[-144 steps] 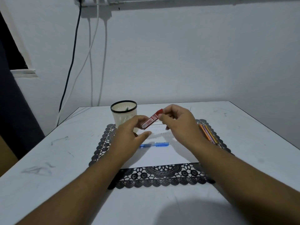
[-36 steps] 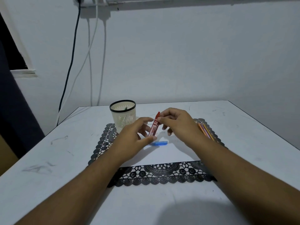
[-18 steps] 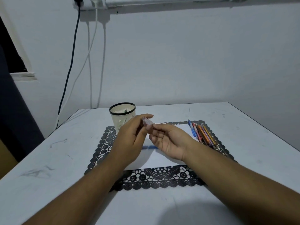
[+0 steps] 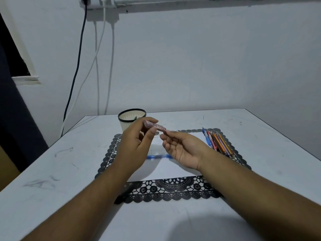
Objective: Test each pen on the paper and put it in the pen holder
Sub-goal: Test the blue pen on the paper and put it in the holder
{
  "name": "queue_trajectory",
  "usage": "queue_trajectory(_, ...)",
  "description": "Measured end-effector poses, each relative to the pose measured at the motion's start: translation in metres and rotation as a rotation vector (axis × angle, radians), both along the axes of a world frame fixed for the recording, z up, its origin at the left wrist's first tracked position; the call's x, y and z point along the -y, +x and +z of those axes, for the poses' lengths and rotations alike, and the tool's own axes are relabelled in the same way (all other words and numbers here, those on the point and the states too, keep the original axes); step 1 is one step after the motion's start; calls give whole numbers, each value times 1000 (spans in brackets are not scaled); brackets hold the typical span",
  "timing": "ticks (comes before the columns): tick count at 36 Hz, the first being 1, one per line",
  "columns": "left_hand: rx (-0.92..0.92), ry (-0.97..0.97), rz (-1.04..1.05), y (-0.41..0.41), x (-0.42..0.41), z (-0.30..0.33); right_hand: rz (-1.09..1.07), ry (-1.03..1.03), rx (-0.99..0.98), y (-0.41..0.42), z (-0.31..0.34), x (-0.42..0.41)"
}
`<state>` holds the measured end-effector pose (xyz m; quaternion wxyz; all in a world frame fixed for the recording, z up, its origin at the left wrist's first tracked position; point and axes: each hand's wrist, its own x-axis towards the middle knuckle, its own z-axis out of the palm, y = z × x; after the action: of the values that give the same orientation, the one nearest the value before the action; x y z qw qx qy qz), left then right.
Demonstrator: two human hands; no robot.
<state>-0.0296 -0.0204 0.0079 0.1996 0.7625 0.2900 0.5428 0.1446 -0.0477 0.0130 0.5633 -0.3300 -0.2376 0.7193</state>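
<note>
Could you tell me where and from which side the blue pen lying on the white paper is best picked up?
Probably pinch the blue pen mid-barrel from above. It lies flat and crosswise on the white paper, its right end hidden beneath the right hand, so only the middle and left stretch are exposed.

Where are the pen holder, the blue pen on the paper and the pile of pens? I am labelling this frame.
pen holder (image 4: 125, 125): head view, on its pale outer wall.
blue pen (image 4: 157, 156): head view, on its barrel.
pile of pens (image 4: 219, 144): head view, on an orange barrel.

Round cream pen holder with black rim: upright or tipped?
Upright. The cream pen holder stands on the white table, black rim level, opening facing up.
</note>
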Motion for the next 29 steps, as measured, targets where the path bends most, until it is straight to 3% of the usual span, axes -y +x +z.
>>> queue_trajectory(9, 93, -225, 12, -2, -6, -2, -236, 204, 240, 10, 6, -3)
queue_trajectory(19, 28, -465, -142, 4, -8, -6, -464, 469, 719, 19, 9, -3)
queue_trajectory(29, -231, -326, -97, 6, -11, -16, -500, 574, 901, 17, 1, -4)
